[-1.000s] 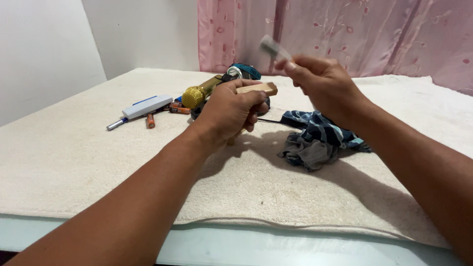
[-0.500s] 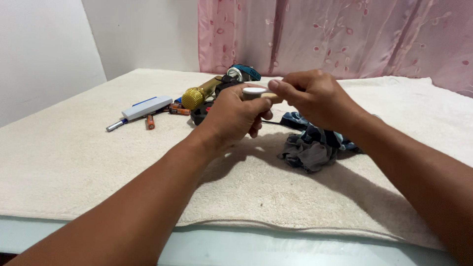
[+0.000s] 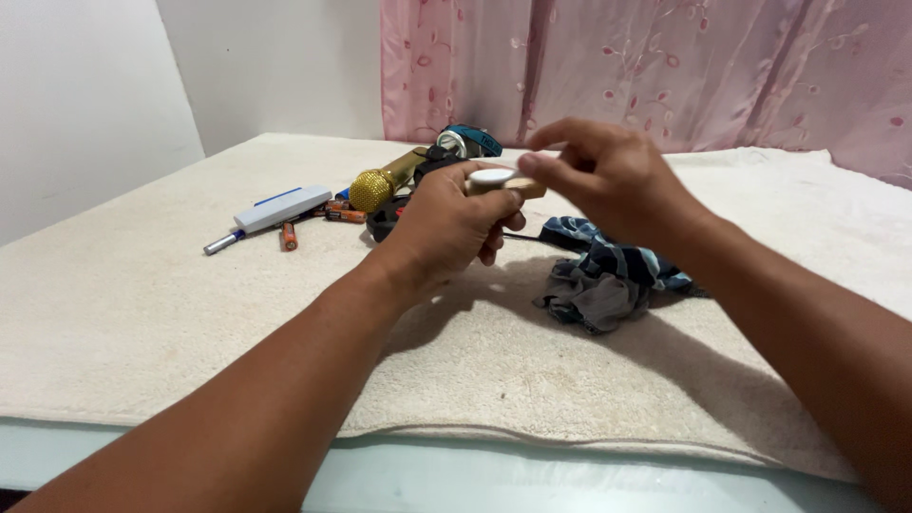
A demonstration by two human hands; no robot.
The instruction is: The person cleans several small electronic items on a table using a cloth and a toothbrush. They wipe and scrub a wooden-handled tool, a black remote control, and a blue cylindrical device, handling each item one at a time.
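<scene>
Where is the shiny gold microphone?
In the head view, the gold microphone lies left of centre on the towel, just behind the left hand, beside the batteries.

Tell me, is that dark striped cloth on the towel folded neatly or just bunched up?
Bunched up. The striped cloth lies in a crumpled heap on the cream towel, with uneven folds and loose edges, below the right hand.

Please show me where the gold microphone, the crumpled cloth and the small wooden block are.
gold microphone (image 3: 372,187), head view, on its mesh head.
crumpled cloth (image 3: 600,285), head view, on its grey folds.
small wooden block (image 3: 524,187), head view, on the end past the left hand (image 3: 446,228).
</scene>
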